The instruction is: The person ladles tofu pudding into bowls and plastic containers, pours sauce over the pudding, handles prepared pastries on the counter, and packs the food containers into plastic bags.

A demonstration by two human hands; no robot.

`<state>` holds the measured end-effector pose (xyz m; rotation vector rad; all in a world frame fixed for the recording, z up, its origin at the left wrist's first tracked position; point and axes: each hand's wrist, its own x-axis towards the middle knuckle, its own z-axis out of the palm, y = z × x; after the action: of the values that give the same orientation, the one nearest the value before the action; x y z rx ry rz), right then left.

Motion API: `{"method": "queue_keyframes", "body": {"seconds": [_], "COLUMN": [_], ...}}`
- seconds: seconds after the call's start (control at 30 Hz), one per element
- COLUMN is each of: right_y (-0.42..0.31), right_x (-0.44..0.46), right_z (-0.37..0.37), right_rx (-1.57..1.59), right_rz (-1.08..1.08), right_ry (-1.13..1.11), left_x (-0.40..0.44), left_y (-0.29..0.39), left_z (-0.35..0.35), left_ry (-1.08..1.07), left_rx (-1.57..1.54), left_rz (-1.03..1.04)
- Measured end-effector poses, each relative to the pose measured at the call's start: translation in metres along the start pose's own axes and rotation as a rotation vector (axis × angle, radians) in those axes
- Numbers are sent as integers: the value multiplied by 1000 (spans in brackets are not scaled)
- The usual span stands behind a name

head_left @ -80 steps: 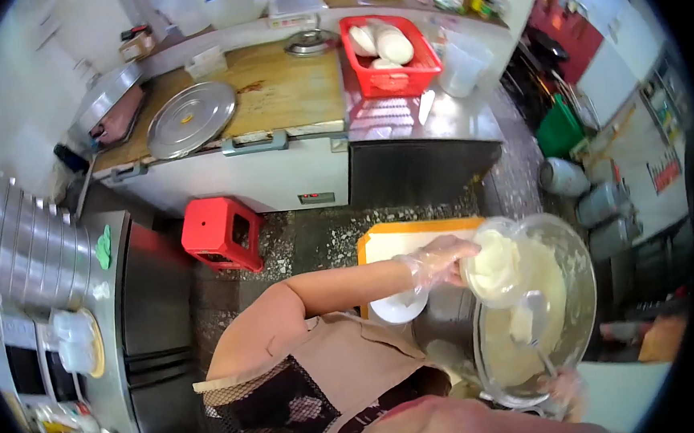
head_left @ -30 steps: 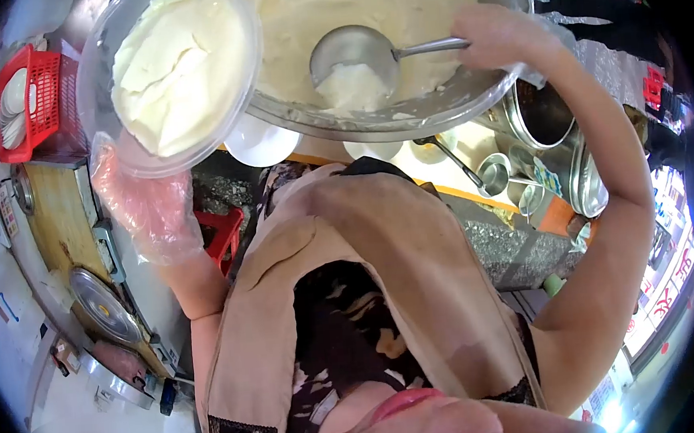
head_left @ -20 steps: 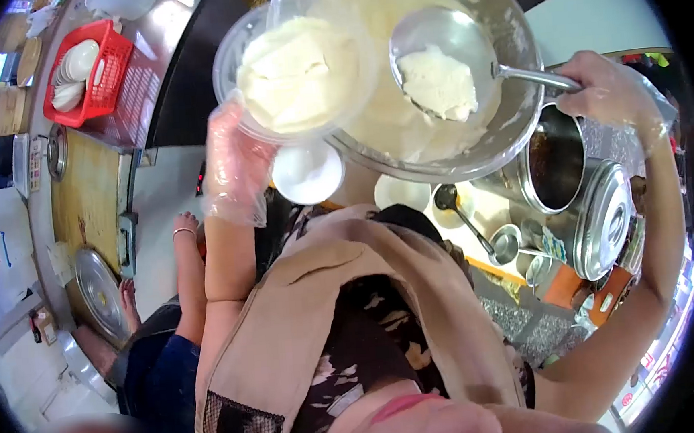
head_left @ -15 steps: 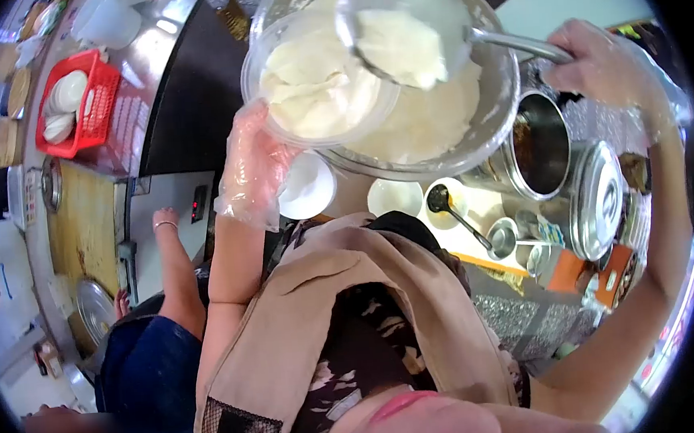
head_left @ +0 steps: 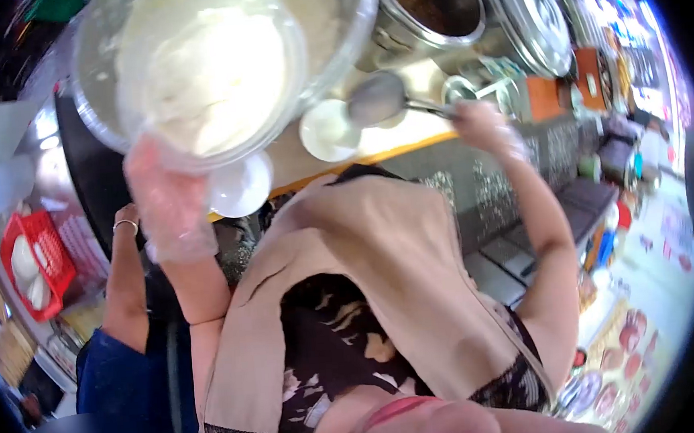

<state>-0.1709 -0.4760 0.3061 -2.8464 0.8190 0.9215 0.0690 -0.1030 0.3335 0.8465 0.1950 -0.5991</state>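
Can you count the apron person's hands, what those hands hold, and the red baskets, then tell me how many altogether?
Left hand and right hand of that person: 2
Clear round plastic tub, in the left hand: 1
Long-handled grey metal ladle, in the right hand: 1
Red plastic basket: 1
Total: 5

Tub (head_left: 297, 59): contents (head_left: 220, 72) blown out white by glare, fine texture lost;
Ladle (head_left: 377, 99): smeared, apparently motion blur;
Apron (head_left: 380, 222): evenly lit, comparatively sharp;
Pot lid (head_left: 538, 14): bright reflections;
Right edge: hazy white brightness, colours washed out;
Borders: fisheye bowing, black corners.
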Motion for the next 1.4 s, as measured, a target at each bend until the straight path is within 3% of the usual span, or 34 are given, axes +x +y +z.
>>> {"method": "queue_keyframes", "body": {"seconds": [0.03, 0.13, 0.2, 0.23, 0.27, 0.3, 0.4, 0.43, 0.47, 0.53, 0.57, 0.6, 0.67, 0.87, 0.93, 1.0, 1.03, 1.2, 1.23, 1.4], "right_y": [-6, -23, -46, -52, -56, -52, 5, 43, 82, 129, 148, 161, 164, 220, 229, 227, 229, 192, 180, 147], "right_x": [20, 97, 128, 143, 155, 164, 185, 179, 171, 173, 184, 200, 194, 100, 69, 50, 50, 92, 106, 185], "right_z": [50, 188, 215, 228, 239, 250, 256, 249, 242, 241, 268, 287, 276, 93, 28, -28, -44, -89, -92, -71], "right_rx": [116, 208, 246, 280, 320, 329, 371, 330, 297, -93, -146, -208, 122, 413, 476, 552, 586, 481, 278, -47], "right_rz": [1, -275, -293, -344, -390, -433, -446, -447, -435, -361, -461, -558, -395, -540, -521, -354, -500, -447, -372, -422], "right_ry": [-110, -254, -349, -402, -437, -413, -195, 155, 506, 167, 161, 168, 56, -47, -76, -182, -84, 316, 393, 597], "left_x": [-5, -14, -41, -51, -62, -68, -81, -86, -96, -99, -102, -102, -99, -97, -93, -85, -80, -46, -40, -23], "left_y": [-3, -16, -32, -42, -63, -84, -140, -161, -166, -211, -231, -249, -281, -294, -294, -290, -289, -285, -287, -291], "left_z": [18, 0, 21, 22, 42, 61, 118, 130, 64, 64, 65, 68, 77, 109, 96, 94, 94, 97, 95, 113], "left_ry": [122, -261, 85, 77, 162, 184, 610, 597, 359, -79, -65, 113, 344, 319, 266, 219, 185, 143, 107, 90], "left_rx": [-20, -238, -48, 33, 176, 193, 210, 195, -47, -302, -294, -281, -263, -192, -243, -212, -181, -146, -172, -120], "left_rz": [-23, -167, -15, 1, 151, 152, 222, 223, 121, 53, 72, 55, 49, 75, 80, 71, 72, 26, 16, -12]}}
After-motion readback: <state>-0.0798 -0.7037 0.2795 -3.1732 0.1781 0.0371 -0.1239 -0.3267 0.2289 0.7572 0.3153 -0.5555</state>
